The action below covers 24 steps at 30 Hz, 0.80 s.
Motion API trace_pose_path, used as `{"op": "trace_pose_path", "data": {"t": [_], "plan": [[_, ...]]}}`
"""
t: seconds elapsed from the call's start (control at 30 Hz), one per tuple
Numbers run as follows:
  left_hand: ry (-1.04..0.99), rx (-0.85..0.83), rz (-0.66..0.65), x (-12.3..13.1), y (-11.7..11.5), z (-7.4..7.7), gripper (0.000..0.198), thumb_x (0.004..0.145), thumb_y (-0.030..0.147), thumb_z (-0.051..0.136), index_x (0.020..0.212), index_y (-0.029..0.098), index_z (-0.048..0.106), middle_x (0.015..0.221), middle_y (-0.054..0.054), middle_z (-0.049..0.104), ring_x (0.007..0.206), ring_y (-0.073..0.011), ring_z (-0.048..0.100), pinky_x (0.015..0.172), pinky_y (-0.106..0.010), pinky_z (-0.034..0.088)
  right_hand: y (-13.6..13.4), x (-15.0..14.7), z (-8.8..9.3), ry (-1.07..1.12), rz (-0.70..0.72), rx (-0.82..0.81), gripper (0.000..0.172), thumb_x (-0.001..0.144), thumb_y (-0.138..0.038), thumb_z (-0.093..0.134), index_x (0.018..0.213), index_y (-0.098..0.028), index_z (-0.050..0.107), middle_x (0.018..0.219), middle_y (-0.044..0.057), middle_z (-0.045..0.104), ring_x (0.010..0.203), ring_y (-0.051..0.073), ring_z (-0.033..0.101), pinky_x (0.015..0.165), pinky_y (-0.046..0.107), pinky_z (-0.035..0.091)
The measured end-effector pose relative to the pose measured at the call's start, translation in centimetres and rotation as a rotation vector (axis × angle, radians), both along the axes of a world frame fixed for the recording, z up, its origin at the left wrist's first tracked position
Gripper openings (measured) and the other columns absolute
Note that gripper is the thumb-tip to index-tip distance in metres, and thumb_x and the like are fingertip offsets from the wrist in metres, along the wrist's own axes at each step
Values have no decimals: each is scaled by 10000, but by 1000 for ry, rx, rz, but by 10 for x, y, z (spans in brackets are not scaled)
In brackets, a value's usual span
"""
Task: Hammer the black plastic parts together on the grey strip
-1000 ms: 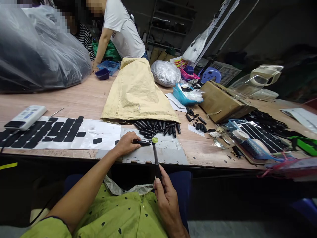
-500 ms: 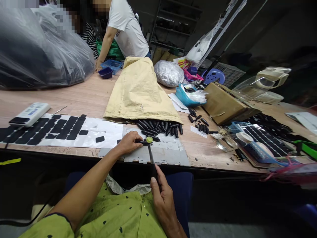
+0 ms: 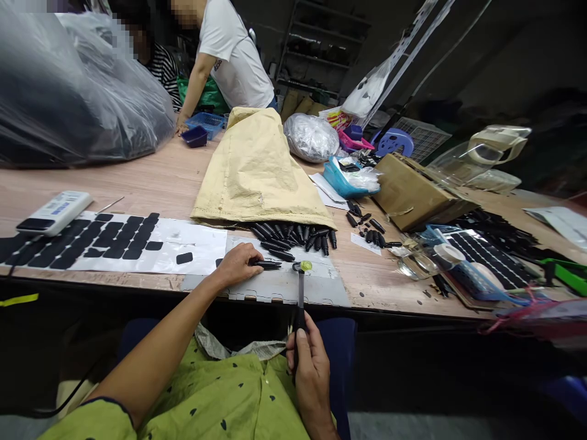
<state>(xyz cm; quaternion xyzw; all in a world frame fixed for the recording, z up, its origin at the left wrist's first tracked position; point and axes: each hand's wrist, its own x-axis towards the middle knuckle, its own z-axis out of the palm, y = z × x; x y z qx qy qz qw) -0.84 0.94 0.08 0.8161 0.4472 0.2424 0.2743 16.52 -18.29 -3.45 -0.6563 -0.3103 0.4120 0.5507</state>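
My left hand [image 3: 239, 266] rests on the grey board [image 3: 321, 287] at the table's front edge, its fingers closed on a black pen-shaped tube [image 3: 270, 265] that lies flat. In my right hand [image 3: 309, 363] is the dark handle of a small hammer [image 3: 301, 287] with a metal shaft and a yellow-green head. The hammer's head is to the right of the tube, apart from it. Behind them, several similar black tubes [image 3: 293, 234] spill from the mouth of a tan sack [image 3: 261, 171].
Left of the board lies a white sheet [image 3: 169, 263] with black stickers, under a white power bank [image 3: 55, 212]. A large clear plastic bag [image 3: 82, 91] stands behind. To the right are a cardboard box [image 3: 413, 189] and a blue bag [image 3: 351, 177]. A co-worker [image 3: 233, 55] leans on the far side.
The hammer has moved right, from over the tube to beside it, together with my right hand. My left hand stays in place on the tube.
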Motion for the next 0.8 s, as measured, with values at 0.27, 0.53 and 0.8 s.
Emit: {"op": "trace_pose_path", "data": {"t": [0.27, 0.53, 0.8], "plan": [[8, 13, -30, -1, -3, 2, 132, 750, 219, 713, 881, 198, 711, 856, -28, 610, 882, -207, 535, 790, -325, 428, 2, -3, -29, 363, 69, -49, 588, 831, -650, 598, 1211, -204, 557, 628, -59, 530, 449, 85, 420, 398, 205, 334], [-39, -117, -377, -22, 4, 14, 208, 724, 457, 790, 827, 277, 774, 1173, -13, 663, 1181, -261, 493, 1081, -416, 303, 6, -8, -57, 632, 180, 9, 564, 830, -739, 513, 991, -203, 582, 543, -61, 504, 394, 63, 363, 399, 192, 277], [90, -227, -467, -26, -6, 19, 198, 652, 472, 846, 774, 324, 800, 1463, 38, 501, 1480, -347, 181, 1205, -541, -81, 11, -12, -57, 669, 172, 42, 555, 824, -717, 546, 999, -192, 592, 575, -47, 535, 433, 76, 416, 429, 208, 315]]}}
